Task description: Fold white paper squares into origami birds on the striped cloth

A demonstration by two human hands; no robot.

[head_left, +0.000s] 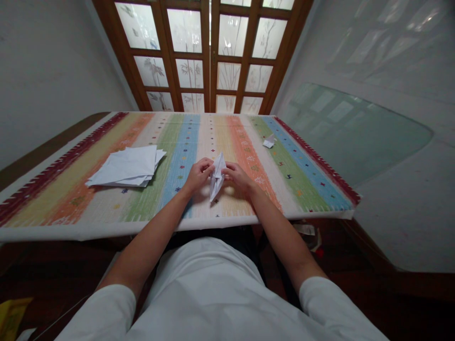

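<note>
A folded piece of white paper (pixel 217 177), long and pointed at both ends, is held upright just above the striped tablecloth near the table's front edge. My left hand (pixel 199 175) pinches its left side between thumb and fingers. On the right side, my right hand (pixel 237 175) grips the same paper, its thumb and fingertips closed on the edge. Creases and a folded flap show near the paper's middle. The fingertips behind the paper are partly hidden.
To the left lies a loose stack of white paper sheets (pixel 126 166). A small folded white paper piece (pixel 269 141) sits toward the back right. The striped tablecloth (pixel 170 189) covers the table, whose front edge is close to my body. Walls flank the table.
</note>
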